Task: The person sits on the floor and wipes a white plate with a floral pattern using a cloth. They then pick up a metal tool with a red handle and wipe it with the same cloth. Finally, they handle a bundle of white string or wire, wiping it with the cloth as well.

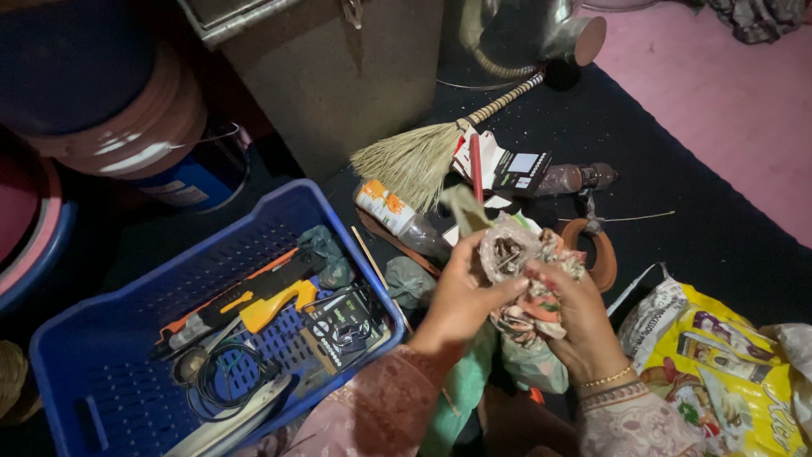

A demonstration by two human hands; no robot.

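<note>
Just right of the frame's centre, the left hand (461,296) and the right hand (568,315) are both gripping a crumpled plastic bag of nails (506,252), fingers clamped on it from either side. The bag is sitting between and slightly above the two hands, its open mouth facing up. A blue basket (101,372) of tools is lying at lower left, a broom (423,156) above centre.

In my hands I hold a thin, crinkly clear plastic bag (505,250) of dull metal nails and soft printed cloth (531,309). Left, the blue crate (110,355) is matt perforated plastic; far, the broom (419,161) is rough straw.
</note>
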